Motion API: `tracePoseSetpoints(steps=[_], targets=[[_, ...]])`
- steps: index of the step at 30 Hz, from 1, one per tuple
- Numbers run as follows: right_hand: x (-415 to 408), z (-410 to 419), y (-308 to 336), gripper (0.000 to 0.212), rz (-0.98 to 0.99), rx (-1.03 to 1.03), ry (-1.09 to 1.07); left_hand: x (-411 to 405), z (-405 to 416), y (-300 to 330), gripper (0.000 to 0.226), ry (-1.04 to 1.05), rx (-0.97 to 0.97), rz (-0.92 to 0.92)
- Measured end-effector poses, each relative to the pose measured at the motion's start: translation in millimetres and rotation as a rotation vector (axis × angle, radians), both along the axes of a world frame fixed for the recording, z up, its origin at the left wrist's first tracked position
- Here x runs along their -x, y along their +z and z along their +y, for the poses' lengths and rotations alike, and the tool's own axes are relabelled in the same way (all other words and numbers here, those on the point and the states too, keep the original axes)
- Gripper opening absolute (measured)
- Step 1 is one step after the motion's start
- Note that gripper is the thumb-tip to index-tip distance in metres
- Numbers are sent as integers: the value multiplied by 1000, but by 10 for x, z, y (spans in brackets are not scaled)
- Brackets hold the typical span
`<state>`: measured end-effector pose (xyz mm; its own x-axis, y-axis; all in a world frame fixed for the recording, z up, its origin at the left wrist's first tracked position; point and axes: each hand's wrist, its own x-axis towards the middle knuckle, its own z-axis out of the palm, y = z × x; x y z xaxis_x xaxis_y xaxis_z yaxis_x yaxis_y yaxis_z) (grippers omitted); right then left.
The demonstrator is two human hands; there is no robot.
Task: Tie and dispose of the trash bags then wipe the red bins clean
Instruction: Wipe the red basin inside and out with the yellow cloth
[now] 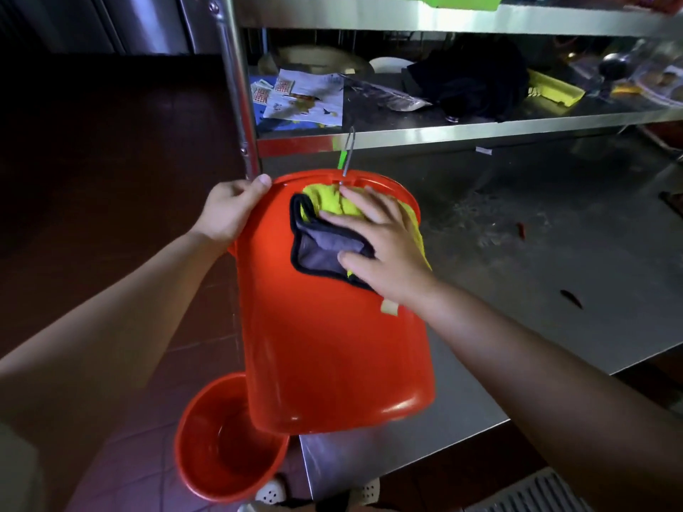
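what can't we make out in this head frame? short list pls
- Inside of the red bin lying on the table: its mouth faces away.
- Most of the cloth: under the right hand.
- Left hand fingers: behind the bin rim.
- Second red bin on the floor: partly hidden by the first.
- Shelf clutter: dark, blurred.

Red bin (325,345): glossy smooth plastic. Wiping cloth (325,238): soft yellow-grey fabric, black edging. Table (554,234): brushed stainless steel, smeared. Floor (111,160): matt reddish tiles.
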<state>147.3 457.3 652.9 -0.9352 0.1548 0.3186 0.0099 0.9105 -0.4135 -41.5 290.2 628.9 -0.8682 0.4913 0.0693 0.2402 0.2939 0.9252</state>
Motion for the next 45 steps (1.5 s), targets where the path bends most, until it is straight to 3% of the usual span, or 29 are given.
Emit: tracePoseSetpoints(steps=[5, 7, 8, 9, 12, 14, 16, 18, 26, 29, 34, 38, 45], targets=[[-588, -352, 20, 55, -38, -167, 172, -267, -127, -38, 38, -45, -60, -30], [-756, -455, -7, 55, -55, -180, 208, -327, -131, 16, 19, -29, -86, -3], [-800, -485, -11, 54, -67, -178, 205, -343, -111, 78, 11, -15, -95, 69], [-813, -505, -6, 54, -82, -175, 194, -359, -63, 160, 17, -12, -86, 200], [-751, -582, 25, 56, -110, -223, 187, -480, 234, 520, 33, -123, 9, 746], [-692, -659, 37, 58, -135, -288, 199, -527, 481, 684, 35, -257, 162, 1020], [-667, -725, 37, 58, -151, -326, 208, -527, 670, 710, 37, -381, 409, 1105], [-710, -767, 9, 56, -145, -328, 222, -457, 745, 657, 45, -446, 532, 983], [-728, -630, -68, 60, -92, -281, 391, -247, 678, 493, 54, -407, 365, 834], [-423, -433, -23, 56, -27, -231, 288, -157, 602, 459, 53, -359, 313, 781], [43, -81, 59, 50, 28, 79, 49, -78, 440, 426, 51, -330, 268, 748], [77, -175, 50, 51, -34, 64, 65, -80, 258, 375, 43, -284, 195, 836], [-485, -724, -5, 55, -108, -56, 197, -31, -202, 223, 49, -112, 158, 669]])
